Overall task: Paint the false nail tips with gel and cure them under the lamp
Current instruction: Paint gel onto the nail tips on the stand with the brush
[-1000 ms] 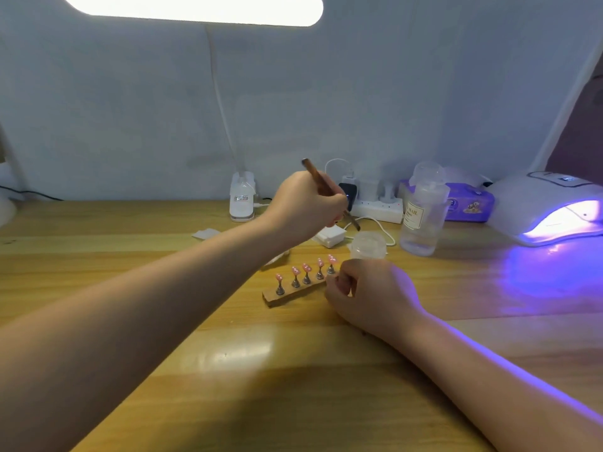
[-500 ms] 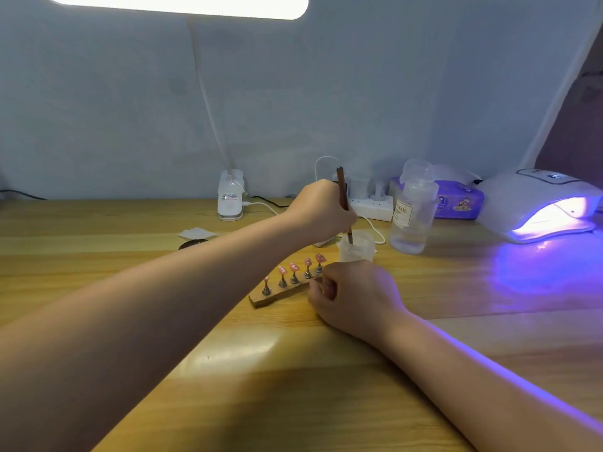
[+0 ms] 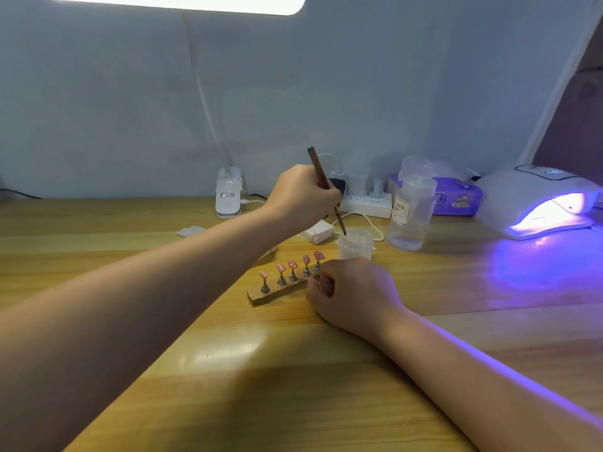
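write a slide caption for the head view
Left hand dips brush into jar; right hand steadies nail stand.

One view only, from a camera worn on the person's head, so no second view shares the scene. It looks forward and slightly down across the wooden table toward the pale back wall. Both forearms enter from the bottom edge, the left hand and right hand meeting near mid-frame, close to the lens. The wide angle bends the edges. The lit curing lamp sits far right; the overhead light panel is cut by the top edge.
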